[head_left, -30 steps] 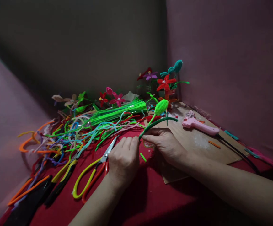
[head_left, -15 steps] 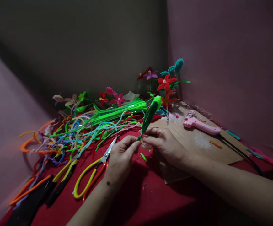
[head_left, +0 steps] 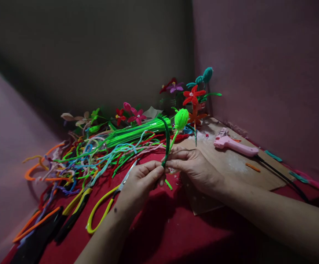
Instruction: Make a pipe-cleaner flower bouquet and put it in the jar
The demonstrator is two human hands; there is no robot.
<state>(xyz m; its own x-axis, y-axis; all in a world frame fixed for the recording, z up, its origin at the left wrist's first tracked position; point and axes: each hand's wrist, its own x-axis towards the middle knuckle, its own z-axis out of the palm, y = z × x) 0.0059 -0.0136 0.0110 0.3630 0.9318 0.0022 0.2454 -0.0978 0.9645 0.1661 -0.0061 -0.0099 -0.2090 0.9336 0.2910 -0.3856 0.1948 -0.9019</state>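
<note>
Between thumb and fingers my left hand [head_left: 148, 176] pinches the lower end of a pipe-cleaner flower. Its bright green bud [head_left: 181, 118] stands upright on a light green stem [head_left: 173, 141], and a dark green leaf [head_left: 167, 137] curves up to its left. My right hand [head_left: 195, 168] is closed at the same stem base, its fingertips touching it from the right. Just behind my left hand lie scissors [head_left: 100, 209] with yellow handles, partly covered by that hand and forearm. A short green offcut [head_left: 168, 184] lies on the red cloth below the fingers.
Loose coloured pipe cleaners [head_left: 104, 157] and a green bundle [head_left: 137, 130] cover the left. Black-and-yellow pliers [head_left: 75, 209] lie nearer me. A pink glue gun [head_left: 235, 145] rests on cardboard [head_left: 220, 165] at right, its cord trailing off. Finished flowers [head_left: 194, 95] stand at the back.
The flower has been turned, so the dark green leaf that overlapped the bud now stands to its left, with bud and light stem exposed. Both hands stay closed at the stem base.
</note>
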